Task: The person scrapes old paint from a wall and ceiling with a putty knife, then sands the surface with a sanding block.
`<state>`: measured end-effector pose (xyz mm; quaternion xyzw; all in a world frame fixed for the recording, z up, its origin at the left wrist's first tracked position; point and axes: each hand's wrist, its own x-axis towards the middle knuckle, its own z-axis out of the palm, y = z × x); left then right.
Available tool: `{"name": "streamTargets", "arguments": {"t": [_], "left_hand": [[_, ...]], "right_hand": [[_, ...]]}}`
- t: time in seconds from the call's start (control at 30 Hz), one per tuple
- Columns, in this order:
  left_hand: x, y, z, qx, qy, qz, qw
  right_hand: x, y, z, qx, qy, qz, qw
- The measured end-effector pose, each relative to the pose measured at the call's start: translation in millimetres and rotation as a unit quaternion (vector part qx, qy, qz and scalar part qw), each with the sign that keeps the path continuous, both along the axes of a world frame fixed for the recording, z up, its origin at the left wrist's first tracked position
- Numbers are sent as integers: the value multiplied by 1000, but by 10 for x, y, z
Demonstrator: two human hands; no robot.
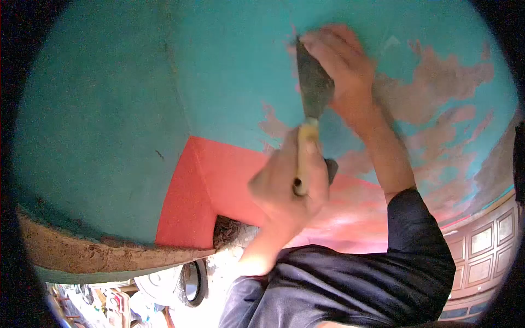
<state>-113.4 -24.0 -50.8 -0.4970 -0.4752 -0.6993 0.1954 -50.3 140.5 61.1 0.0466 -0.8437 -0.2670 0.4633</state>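
Observation:
A putty knife (316,82) with a dark, wide blade and a yellowish handle stands with its blade against the teal-painted wall (235,82). My left hand (290,175), slightly blurred, is wrapped round the handle, thumb along it. The hole at the handle's end faces me. Higher up, my right hand (344,65) has its fingers together on the blade, covering its right side. Left of the blade edge, small pinkish patches show through the paint. Something dark pokes out behind my left hand, mostly hidden.
Larger scraped patches (437,82) spread to the right. A red-painted band (235,164) runs below, beside a rough ledge (98,251). A round black-rimmed object (194,283) and clutter lie lower left. A panelled wooden door (484,249) stands lower right.

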Motion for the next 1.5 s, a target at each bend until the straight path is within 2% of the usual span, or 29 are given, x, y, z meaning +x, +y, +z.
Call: {"name": "streamTargets", "arguments": {"t": [0.03, 0.1, 0.17, 0.2, 0.3, 0.33, 0.37, 0.47, 0.53, 0.6, 0.7, 0.77, 0.8, 0.87, 0.97, 1.07, 1.1, 1.17, 1.2, 1.27, 1.33, 1.4, 1.5], "left_hand": [[-14, 42, 9, -3, 2, -2, 1000], [-25, 97, -23, 55, 56, 96, 992], [102, 56, -248, 35, 45, 84, 995], [126, 39, -265, 13, 34, 70, 997], [44, 73, -194, 29, 56, 68, 996], [52, -24, 51, -1, -25, 63, 998], [43, -14, 75, -4, -23, 60, 998], [45, -48, 9, 19, -23, 49, 998], [167, -80, -135, -42, -28, 28, 998], [143, -17, -60, -24, -26, 37, 999], [15, 4, 62, -15, -36, 24, 999], [-47, 115, -60, 66, 65, 70, 993], [5, 110, -153, 70, 64, 72, 993], [159, 47, -321, 20, 16, 14, 1000], [100, 137, -217, 55, 42, 56, 996], [-14, 165, -61, 51, 70, 100, 991], [-31, 162, -62, 59, 83, 127, 987], [93, 124, -241, 40, 61, 96, 993], [149, 108, -296, 24, 43, 64, 997], [191, 99, -289, 18, 47, 87, 995], [173, 125, -224, -3, 50, 100, 994], [-17, 176, -62, 57, 70, 113, 989], [39, 158, -192, 61, 64, 98, 991]], "right_hand": [[-68, -48, 99, -4, 5, -13, 1000], [-35, -66, 56, -12, -1, -7, 1000], [62, 35, -134, 72, 11, -49, 996], [64, 65, -165, 77, 13, -47, 996], [61, 57, -134, 60, 6, -27, 998], [-29, -22, 16, 36, 6, -12, 999], [-73, -58, 102, 16, 9, 5, 1000], [17, -28, -59, 14, 8, -28, 999], [147, -1, -216, 13, -4, -34, 999], [141, 22, -163, 7, -23, -43, 999], [7, -16, 6, 10, 21, -24, 999], [-15, -16, 58, 9, 1, -16, 1000], [40, -23, -13, 14, 1, -14, 1000], [206, -25, -223, -6, -34, -65, 997], [113, 81, -138, 23, 13, -29, 999], [-78, -79, 156, 4, -2, 6, 1000], [-38, -67, 99, 3, -3, 7, 1000], [115, -16, -65, 0, -17, -61, 998], [179, -10, -139, 4, -16, -57, 998], [256, 2, -239, -17, -41, -42, 998], [142, 56, -83, 3, -16, -43, 999], [56, 30, 27, 16, 10, -46, 999], [56, -23, -44, 9, -3, -14, 1000]]}}
